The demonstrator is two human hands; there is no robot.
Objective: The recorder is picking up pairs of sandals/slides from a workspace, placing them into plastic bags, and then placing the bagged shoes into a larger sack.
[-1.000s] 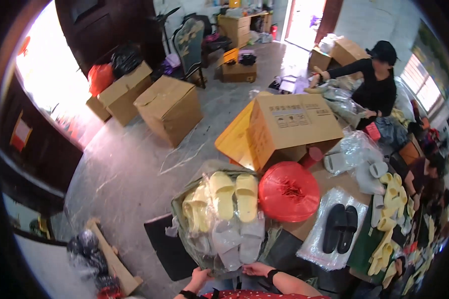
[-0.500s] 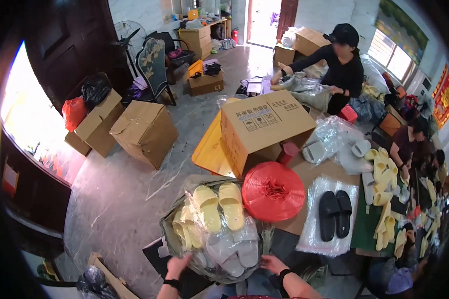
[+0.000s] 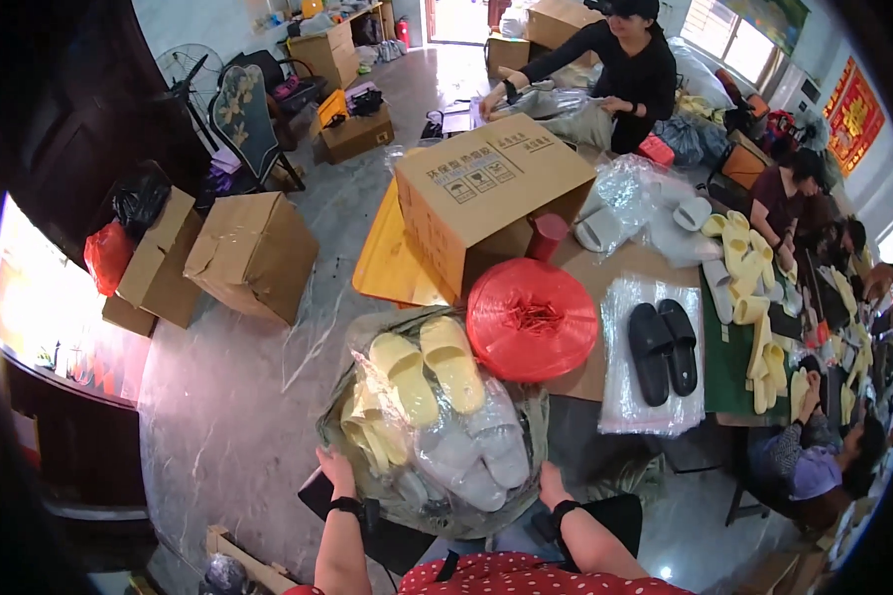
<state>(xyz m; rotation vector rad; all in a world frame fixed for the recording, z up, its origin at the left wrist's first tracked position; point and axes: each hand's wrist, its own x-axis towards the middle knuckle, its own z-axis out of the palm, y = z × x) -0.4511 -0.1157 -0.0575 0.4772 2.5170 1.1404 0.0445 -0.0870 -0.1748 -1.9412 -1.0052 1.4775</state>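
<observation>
A large clear plastic bag (image 3: 437,436) stuffed with slippers is gripped from both sides, low in the head view. The left hand (image 3: 335,474) is pressed against the bag's lower left edge, fingers curled into the plastic; a dark wristband is worn just below it. The right hand (image 3: 552,488) is set on the bag's lower right edge, fingers closed on the film, a dark wristband at the wrist as well. How tightly either hand is pinched cannot be told, as the fingertips are hidden by the bag.

Between the two hands, inside the bag: pale grey slippers (image 3: 471,451) nearest the hands. Beyond them, a pair of yellow slippers (image 3: 427,372) lies on top, soles down, side by side. More yellow pairs are packed at the left-hand side.

Just beyond the right hand, touching the bag's far edge, a red plastic bundle (image 3: 531,317) is seen. Further out, a cardboard box (image 3: 491,198) stands on a yellow board (image 3: 387,263). Out to the right of the right hand, black slippers (image 3: 663,349) lie on a clear plastic sheet (image 3: 655,407). A person in black (image 3: 625,69) is bent over bags at the far end, well apart from both hands.
</observation>
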